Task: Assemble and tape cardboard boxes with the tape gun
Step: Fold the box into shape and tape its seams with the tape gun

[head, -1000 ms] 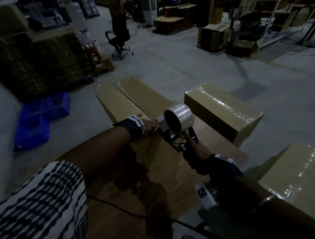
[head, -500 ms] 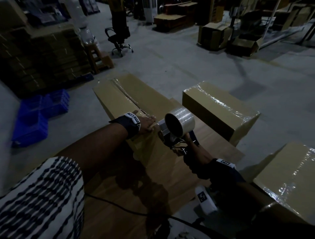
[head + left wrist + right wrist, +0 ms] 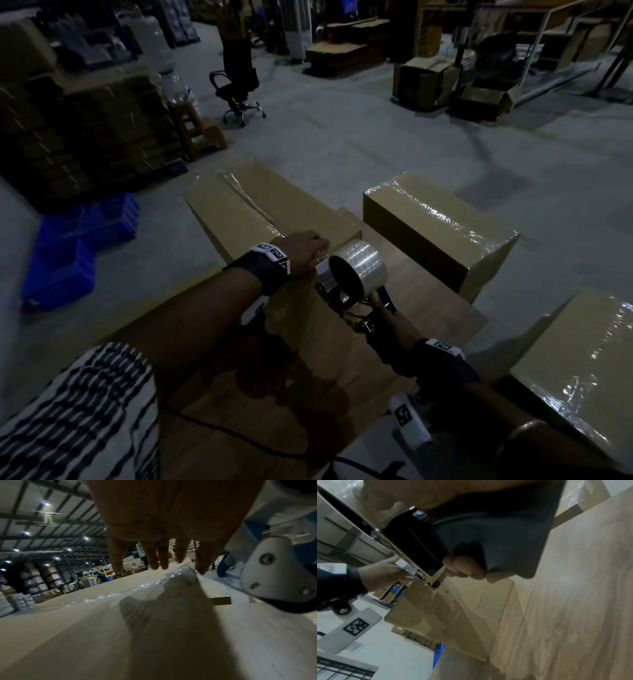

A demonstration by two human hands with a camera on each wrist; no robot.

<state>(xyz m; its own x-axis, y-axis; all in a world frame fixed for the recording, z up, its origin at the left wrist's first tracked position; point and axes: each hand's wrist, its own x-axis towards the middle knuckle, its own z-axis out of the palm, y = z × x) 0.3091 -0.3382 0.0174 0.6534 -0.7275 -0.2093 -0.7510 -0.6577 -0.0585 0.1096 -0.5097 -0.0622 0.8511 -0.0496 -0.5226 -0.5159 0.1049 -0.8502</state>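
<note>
Tape gun advanced — hands following.

Beyond the right hand gripping the tape gun, the roll hides the gun's mouth on the box, while the left hand's fingertips vanish behind it.

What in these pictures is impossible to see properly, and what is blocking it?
- Head view: the left hand fingertips and the tape gun blade sit behind the tape roll.
- Head view: the near end of the cardboard box is under the forearm and in shadow.
- Right wrist view: the right hand and dark wrist strap cover most of the gun handle.
- Left wrist view: the box top is blurred.
</note>
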